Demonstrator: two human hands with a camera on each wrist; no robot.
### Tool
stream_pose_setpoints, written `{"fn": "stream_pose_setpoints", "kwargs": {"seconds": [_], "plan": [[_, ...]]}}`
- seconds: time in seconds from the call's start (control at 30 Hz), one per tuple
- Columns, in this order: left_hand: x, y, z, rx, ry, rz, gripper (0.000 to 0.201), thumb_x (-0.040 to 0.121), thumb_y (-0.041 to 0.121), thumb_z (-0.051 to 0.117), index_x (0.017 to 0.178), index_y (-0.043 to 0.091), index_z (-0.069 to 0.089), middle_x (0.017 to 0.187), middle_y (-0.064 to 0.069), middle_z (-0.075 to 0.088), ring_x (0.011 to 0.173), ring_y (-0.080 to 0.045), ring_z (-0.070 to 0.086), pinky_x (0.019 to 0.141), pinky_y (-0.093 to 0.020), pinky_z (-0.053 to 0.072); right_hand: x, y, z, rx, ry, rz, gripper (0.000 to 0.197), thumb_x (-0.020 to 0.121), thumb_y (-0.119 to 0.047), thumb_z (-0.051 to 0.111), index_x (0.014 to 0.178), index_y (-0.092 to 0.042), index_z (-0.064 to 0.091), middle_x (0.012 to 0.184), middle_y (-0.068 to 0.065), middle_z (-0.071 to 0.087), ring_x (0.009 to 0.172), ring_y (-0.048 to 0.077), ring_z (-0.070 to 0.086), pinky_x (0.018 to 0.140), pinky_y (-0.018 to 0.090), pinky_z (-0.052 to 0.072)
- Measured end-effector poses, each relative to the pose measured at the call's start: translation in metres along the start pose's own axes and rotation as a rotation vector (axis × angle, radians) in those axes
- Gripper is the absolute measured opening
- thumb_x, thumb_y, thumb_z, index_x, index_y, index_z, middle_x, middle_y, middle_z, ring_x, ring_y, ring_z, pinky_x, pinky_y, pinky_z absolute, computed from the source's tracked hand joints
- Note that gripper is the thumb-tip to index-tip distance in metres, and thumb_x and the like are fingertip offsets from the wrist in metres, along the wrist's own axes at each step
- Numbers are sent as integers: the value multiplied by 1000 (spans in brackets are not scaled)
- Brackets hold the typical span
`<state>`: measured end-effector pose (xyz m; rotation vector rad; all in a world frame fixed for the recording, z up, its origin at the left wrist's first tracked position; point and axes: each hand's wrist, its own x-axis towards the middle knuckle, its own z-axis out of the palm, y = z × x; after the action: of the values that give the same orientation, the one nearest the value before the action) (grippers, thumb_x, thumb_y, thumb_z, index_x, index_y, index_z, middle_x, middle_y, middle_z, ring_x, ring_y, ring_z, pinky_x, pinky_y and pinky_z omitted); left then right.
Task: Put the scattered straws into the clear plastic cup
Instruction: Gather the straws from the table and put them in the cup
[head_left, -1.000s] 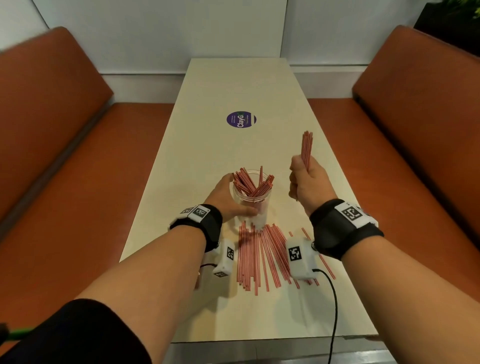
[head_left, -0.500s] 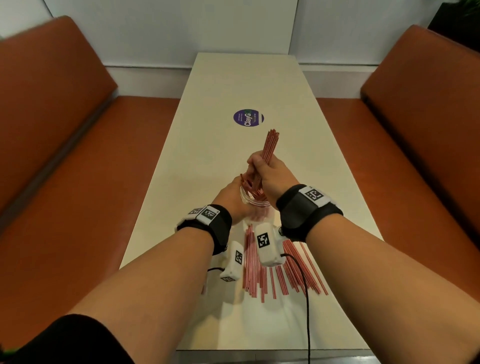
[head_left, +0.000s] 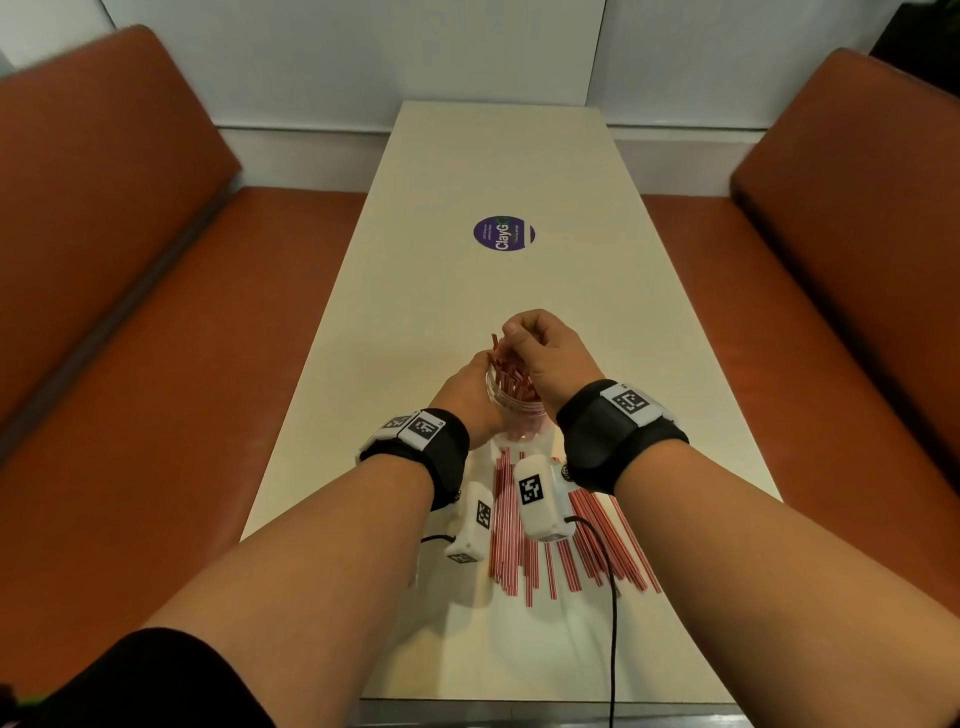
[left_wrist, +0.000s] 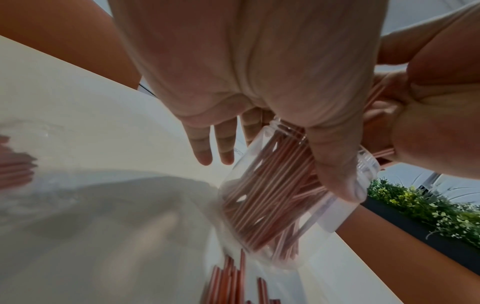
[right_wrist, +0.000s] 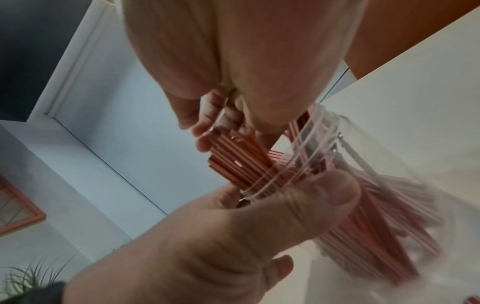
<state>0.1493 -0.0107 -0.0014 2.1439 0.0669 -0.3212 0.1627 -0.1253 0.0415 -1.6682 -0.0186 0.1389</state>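
Right hand (head_left: 545, 358) came in from off to the right of the cup, where it held a bundle of straws upright a second ago, and was over the mouth of the clear plastic cup (head_left: 511, 402), feeding that bundle (right_wrist: 240, 162) in. Its fingers were curled round the straw tops, with lower ends already past the rim among the straws in the cup (left_wrist: 270, 197). Not let go yet, as far as the wrist view showed. Left hand (head_left: 470, 395) gripped the cup from its left side, thumb (right_wrist: 322, 197) across the near wall just below the threaded rim, the other fingers wrapped behind. The cup looked tipped toward the right hand rather than standing square; I couldn't tell whether its base still touched the table (head_left: 467, 171). So this batch was going in. A wide fan of loose straws (head_left: 561, 540) still lay on the table under both wrists, nearer the body than the cup. Judged: several more grabs needed.
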Motion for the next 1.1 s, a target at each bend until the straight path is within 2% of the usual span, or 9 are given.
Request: {"fn": "stream_pose_setpoints", "kwargs": {"seconds": [0.27,0.43,0.57,0.63,0.73,0.83,0.93,1.0,1.1], "plan": [[-1,0,0,9,31,58,91,63,25,87,139,22,37,122,2,60,109,-16,57,90,-26,42,-3,-19,-16,58,130,-178,12,91,-28,57,98,-20,61,100,3,68,94,19,66,92,37,53],[-2,1,-2,-17,51,90,98,63,30,86,144,25,30,136,2,53,119,-20,54,97,-29,41,-10,-5,-37,-246,283,-143,38,90,-40,55,125,-23,53,123,-7,60,109,11,56,93,27,43],[-11,-6,-9,37,67,-19,118,53,48,89,148,19,24,150,-2,38,133,-22,43,108,-41,38,-25,10,-56,-360,311,-128,38,95,-40,47,127,-20,52,127,-2,58,103,11,53,82,19,39],[-23,-10,-11,130,111,-73,105,55,54,86,139,14,37,138,-6,48,121,-23,51,98,-39,45,-37,24,-70,-482,310,-55,42,95,-43,44,126,-17,52,124,4,59,98,14,53,83,25,40],[-41,-14,-3,302,50,-177,68,64,61,77,105,10,58,97,-5,62,86,-21,59,72,-31,49,-56,54,-87,-827,190,228,56,88,-53,50,125,-11,51,123,12,59,102,26,59,86,34,46],[-54,-16,15,443,-85,-273,61,66,70,69,73,11,59,72,-4,64,62,-20,62,54,-26,47,-77,68,-87,-1058,-7,503,77,73,-66,61,122,-8,49,112,11,60,96,30,61,75,34,49],[-62,-13,36,524,-116,-304,63,63,74,69,72,13,55,69,-2,62,55,-15,58,48,-24,43,-89,73,-74,-1093,-40,539,87,53,-76,69,105,-8,52,91,4,60,76,23,60,58,28,46],[-66,-6,47,585,-126,-280,63,58,72,73,71,14,53,66,0,58,52,-12,54,45,-23,40,-92,79,-63,-1110,-31,524,91,45,-76,74,104,-10,51,95,5,62,78,22,63,58,29,49],[-64,-3,51,641,-127,-259,57,62,59,80,84,11,58,75,1,59,66,-16,60,55,-24,48,-92,81,-57,-1111,-32,513,81,56,-61,80,111,-11,50,108,8,61,90,25,62,67,31,48]]}}
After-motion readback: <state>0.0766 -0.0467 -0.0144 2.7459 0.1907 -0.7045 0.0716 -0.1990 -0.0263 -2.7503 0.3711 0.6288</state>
